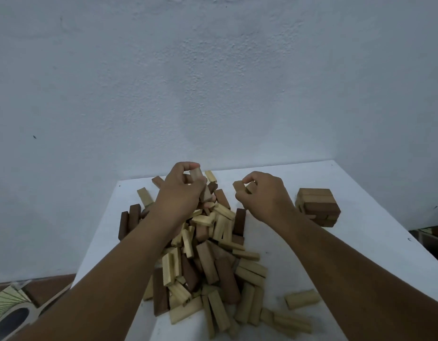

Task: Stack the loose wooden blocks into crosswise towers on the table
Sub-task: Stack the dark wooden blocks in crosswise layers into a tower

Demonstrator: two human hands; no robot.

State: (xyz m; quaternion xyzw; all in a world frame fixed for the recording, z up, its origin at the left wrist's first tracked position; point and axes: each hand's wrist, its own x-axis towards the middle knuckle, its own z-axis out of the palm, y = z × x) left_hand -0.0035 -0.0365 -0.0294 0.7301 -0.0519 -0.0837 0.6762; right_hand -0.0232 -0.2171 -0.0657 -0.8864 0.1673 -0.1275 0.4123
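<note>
Now both hands gather from the pile mid-table, the left hand curled round a block, the right hand pinching two blocks; next they likely go crosswise onto the tower at right.

One table shows, with one tower standing on it at the right. The tower shows about four layers; how many blocks are in each cannot be told. One pile of loose blocks lies in the middle, too tangled for an exact count: several dozen, pale ones outnumbering dark ones. One pale block lies apart at the right. Two hands show: the left hand holds one block, and the right hand holds two blocks.
</note>
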